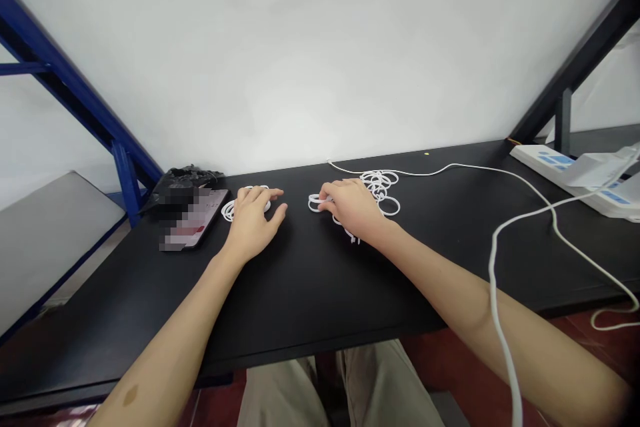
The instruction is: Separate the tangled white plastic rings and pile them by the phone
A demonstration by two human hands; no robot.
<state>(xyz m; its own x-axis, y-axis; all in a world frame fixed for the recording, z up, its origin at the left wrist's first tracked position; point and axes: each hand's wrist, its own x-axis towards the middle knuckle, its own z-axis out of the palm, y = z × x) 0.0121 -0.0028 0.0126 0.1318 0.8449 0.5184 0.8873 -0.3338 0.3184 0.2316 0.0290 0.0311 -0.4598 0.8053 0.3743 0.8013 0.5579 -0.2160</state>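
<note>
My left hand (254, 219) lies flat, fingers stretched out, on a small coil of white cable (231, 209) on the black table (300, 293). My right hand (353, 207) rests on a loose tangle of white cable loops (383, 188), its fingers curled and pinching a small white loop (315, 202) at its left side. Part of the tangle is hidden under that hand.
A phone (193, 223) lies left of my left hand, with a crumpled black bag (183, 180) behind it. A long white cable (520, 213) runs across the table's right part and over my right forearm. White power strips (565, 170) sit far right. Blue and black frame struts flank the table.
</note>
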